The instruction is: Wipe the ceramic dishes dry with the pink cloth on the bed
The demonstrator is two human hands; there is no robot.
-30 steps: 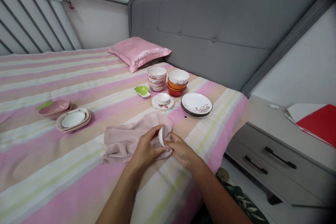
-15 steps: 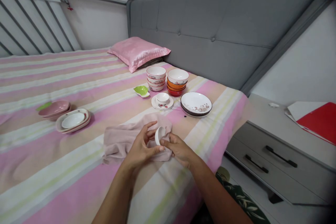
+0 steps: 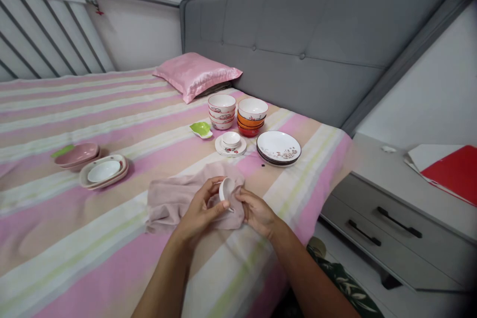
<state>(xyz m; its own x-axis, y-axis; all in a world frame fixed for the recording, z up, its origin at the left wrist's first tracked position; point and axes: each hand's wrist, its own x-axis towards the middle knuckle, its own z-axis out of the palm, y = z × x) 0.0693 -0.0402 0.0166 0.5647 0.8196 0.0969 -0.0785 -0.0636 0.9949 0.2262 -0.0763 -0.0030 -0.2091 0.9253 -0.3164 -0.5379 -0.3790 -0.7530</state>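
Note:
A small white bowl (image 3: pixel 225 191) is tipped on its side between my two hands. My left hand (image 3: pixel 204 208) grips its rim, thumb in front and fingers behind. A pale pink cloth (image 3: pixel 175 198) lies spread on the bed beneath both hands. One end of that cloth is bunched in the pinched fingers of my right hand (image 3: pixel 257 211), against the bowl's right side. Just beyond stand small white bowls (image 3: pixel 231 138) on several small plates (image 3: pixel 238 150).
Behind are stacked bowls (image 3: pixel 221 104), orange and red bowls (image 3: pixel 250 121), a leaf-shaped green dish (image 3: pixel 201 129) and large plates (image 3: pixel 278 146). Oval dishes (image 3: pixel 124 174) and pink dishes (image 3: pixel 80 153) lie left. A nightstand (image 3: pixel 387 218) stands right of the striped bed (image 3: pixel 93 228).
My right hand has drawn slightly back from the bowl, its fingers now on the cloth. The left fingers and thumb have closed further round the bowl.

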